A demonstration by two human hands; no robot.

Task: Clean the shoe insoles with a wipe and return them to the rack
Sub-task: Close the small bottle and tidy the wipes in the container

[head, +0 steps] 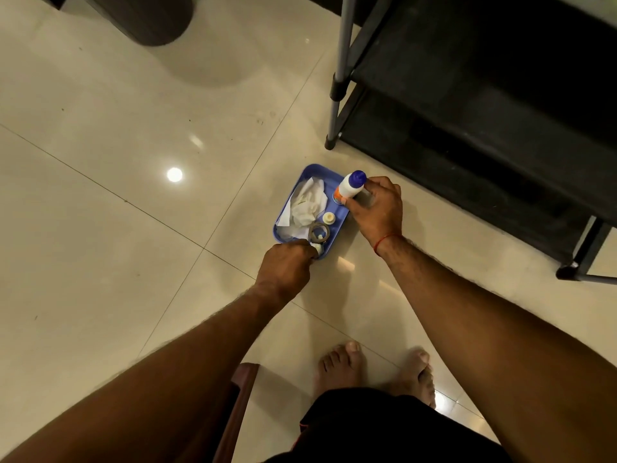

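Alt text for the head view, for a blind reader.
A person's right hand grips a white bottle with a blue cap over a blue tray on the tiled floor. The left hand curls at the tray's near edge. Crumpled white wipes lie in the tray; a black rack stands beside it.

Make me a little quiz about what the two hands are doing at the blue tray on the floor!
1. True or false: the right hand grips the white plastic bottle with a blue cap.
2. Pick one. What lies inside the blue rectangular plastic tray? A) crumpled white wipes B) a shoe C) a spoon
3. Fill the gap with near or far: the left hand is at the tray's ____ end, as the person sees it.

Key: 1 true; 2 A; 3 near.
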